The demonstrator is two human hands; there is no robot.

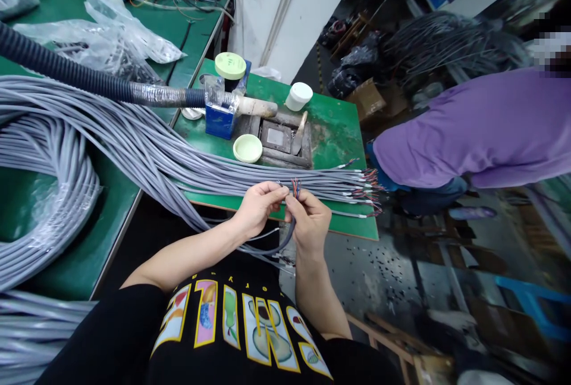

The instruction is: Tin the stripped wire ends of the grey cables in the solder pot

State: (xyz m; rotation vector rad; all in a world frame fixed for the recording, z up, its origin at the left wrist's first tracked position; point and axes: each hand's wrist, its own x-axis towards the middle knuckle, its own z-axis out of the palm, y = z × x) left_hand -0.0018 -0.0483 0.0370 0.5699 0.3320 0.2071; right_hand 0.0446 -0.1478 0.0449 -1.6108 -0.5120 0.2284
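Observation:
A grey multi-core cable [288, 237] rises between my hands, and its coloured inner wires [295, 187] stick up above my fingers. My right hand [308, 218] is closed around the cable's stripped end, thumb and forefinger pinching it. Close beside it, my left hand [261, 209] pinches thumb against forefinger; a thin dark wire tip shows there, mostly hidden by the fingers. Behind both hands lies a thick bundle of grey cables [223, 168] on the green bench, their stripped, coloured ends [368, 180] pointing right.
A solder pot [276, 136] sits in the bench with a scraper [298, 138] on it. An extraction hose [169, 96] ends above it. Around stand a pale green lid [248, 148], a white tub [298, 96] and a blue box [219, 121]. A person in purple [473, 129] is at right.

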